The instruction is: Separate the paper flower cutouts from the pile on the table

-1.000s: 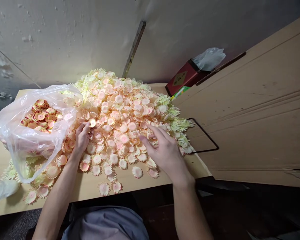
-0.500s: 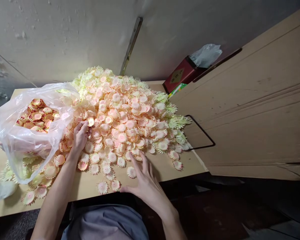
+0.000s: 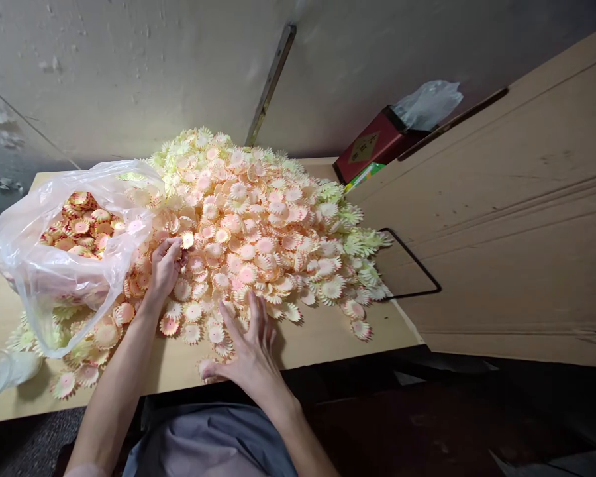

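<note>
Where the heap of paper flowers (image 3: 258, 218) sits on the table (image 3: 322, 334), each one is small and round with spiky petals, pink, cream or pale green. The left hand (image 3: 165, 266) pinches a small flower (image 3: 187, 239) in its grip beside the plastic bag (image 3: 44, 278). The right hand (image 3: 248, 351) lies flat, grip slack, fingers spread on loose ones at the near edge. Redder flowers fill the bag, which touches the heap. On the right stands a brown board (image 3: 501, 218).
</note>
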Action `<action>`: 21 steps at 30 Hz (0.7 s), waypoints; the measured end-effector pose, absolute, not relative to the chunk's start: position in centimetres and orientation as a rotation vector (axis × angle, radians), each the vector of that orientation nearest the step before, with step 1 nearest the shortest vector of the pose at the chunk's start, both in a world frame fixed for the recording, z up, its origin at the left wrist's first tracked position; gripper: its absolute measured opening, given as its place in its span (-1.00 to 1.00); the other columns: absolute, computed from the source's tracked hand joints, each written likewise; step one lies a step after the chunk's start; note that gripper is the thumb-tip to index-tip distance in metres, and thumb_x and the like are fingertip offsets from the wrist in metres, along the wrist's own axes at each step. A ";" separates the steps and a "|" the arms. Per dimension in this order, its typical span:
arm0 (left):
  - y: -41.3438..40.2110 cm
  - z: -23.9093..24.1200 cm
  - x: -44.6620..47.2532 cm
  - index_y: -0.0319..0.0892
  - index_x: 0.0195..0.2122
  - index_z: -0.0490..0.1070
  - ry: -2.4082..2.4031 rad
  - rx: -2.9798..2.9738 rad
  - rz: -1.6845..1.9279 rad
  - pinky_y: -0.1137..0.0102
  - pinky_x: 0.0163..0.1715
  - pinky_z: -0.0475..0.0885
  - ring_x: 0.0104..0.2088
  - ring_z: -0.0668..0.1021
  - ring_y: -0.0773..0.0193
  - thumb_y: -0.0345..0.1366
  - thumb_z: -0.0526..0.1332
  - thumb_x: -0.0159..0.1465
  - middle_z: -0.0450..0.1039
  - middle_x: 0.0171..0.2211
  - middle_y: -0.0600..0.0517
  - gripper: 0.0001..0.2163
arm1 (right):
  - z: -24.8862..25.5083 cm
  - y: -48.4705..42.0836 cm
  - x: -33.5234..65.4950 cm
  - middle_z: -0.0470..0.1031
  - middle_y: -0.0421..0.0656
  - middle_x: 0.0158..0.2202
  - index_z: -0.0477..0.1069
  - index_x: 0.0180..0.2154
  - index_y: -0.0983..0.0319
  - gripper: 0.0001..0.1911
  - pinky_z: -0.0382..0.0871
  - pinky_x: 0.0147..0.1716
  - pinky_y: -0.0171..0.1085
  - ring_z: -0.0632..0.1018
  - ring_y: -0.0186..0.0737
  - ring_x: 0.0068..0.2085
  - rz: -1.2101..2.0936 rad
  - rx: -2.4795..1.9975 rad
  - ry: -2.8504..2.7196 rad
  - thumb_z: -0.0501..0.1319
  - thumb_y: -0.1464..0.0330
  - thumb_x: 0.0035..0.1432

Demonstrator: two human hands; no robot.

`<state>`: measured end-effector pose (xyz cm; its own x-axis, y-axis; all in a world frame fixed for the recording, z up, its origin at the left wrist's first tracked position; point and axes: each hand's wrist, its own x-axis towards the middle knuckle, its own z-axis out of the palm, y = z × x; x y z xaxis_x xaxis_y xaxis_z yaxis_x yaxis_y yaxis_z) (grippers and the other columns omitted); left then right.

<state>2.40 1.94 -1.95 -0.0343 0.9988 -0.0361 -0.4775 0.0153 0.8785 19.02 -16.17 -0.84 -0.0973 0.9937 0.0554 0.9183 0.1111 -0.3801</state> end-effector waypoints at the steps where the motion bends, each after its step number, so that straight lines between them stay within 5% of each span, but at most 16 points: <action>1: 1.9 -1.9 2.4 -0.20 -0.44 0.41 0.878 0.802 1.411 0.52 -0.57 0.23 -0.55 0.39 0.42 -0.18 0.40 0.09 0.38 -0.52 0.08 -0.77 | -1.2 -16.0 18.7 -0.34 0.11 0.43 -0.02 0.35 -0.06 0.19 0.06 0.18 0.42 -0.12 0.55 0.38 0.325 -1.868 -2.114 0.41 -0.15 -0.26; 5: 2.0 -2.0 2.4 -0.19 -0.44 0.41 0.882 0.817 1.417 0.51 -0.58 0.22 -0.56 0.37 0.42 -0.15 0.40 0.08 0.41 -0.51 0.07 -0.75 | -1.8 -14.9 18.6 -0.05 0.10 0.38 0.20 0.26 -0.06 -0.34 0.17 0.13 0.36 0.11 0.40 0.34 0.208 -1.878 -2.116 0.21 -0.01 0.17; 8: 2.0 -2.1 2.4 -0.18 -0.45 0.41 0.882 0.819 1.411 0.51 -0.57 0.21 -0.56 0.36 0.42 -0.15 0.41 0.06 0.40 -0.52 0.07 -0.75 | -1.7 -13.4 19.2 0.11 0.12 0.30 0.35 0.16 0.03 -0.55 0.28 0.09 0.24 0.28 0.29 0.24 0.142 -1.890 -2.108 0.13 0.11 0.28; 15: 2.0 -1.8 2.4 -0.19 -0.46 0.38 0.889 0.794 1.415 0.51 -0.58 0.21 -0.58 0.36 0.43 -0.16 0.40 0.06 0.40 -0.53 0.08 -0.74 | -1.7 -7.8 21.5 0.45 0.06 -0.02 0.44 0.00 0.24 -0.70 0.41 0.00 -0.04 0.45 0.03 -0.01 0.033 -1.737 -2.214 0.07 0.49 0.28; 21: 1.9 -1.8 2.3 -0.20 -0.44 0.38 0.900 0.776 1.402 0.52 -0.56 0.25 -0.55 0.41 0.42 -0.16 0.42 0.05 0.40 -0.53 0.09 -0.73 | 2.7 -1.9 22.7 0.46 0.07 -0.08 0.44 -0.02 0.27 -0.70 0.46 -0.03 -0.08 0.50 -0.04 -0.04 0.014 -1.563 -1.968 0.01 0.35 0.37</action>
<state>2.27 1.92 -1.80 -0.0385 0.9971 -0.0654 -0.4749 0.0393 0.8791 22.74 -1.95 2.69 -0.1093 0.8843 0.4540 0.8775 0.3003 -0.3738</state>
